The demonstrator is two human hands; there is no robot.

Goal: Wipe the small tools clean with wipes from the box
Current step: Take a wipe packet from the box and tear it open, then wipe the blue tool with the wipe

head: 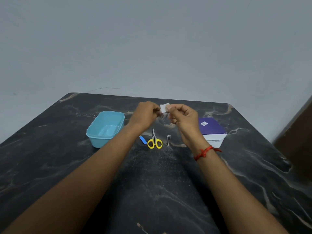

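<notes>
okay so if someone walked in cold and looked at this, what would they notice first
Both hands, left and right, pinch a small white wipe up over the table's middle. Below them lie yellow-handled scissors, with a blue tub left and a purple box right.

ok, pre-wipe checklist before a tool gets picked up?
1. Wipe held by both hands, left hand, right hand: ok.
2. Wipe fully unfolded: cannot tell.
3. Scissors, nail clipper, blue file lying apart on the table: ok.
4. A hand free to lift a tool: not ok.
5. Blue tub open and empty: ok.
6. Wipe box within reach: ok.
</notes>
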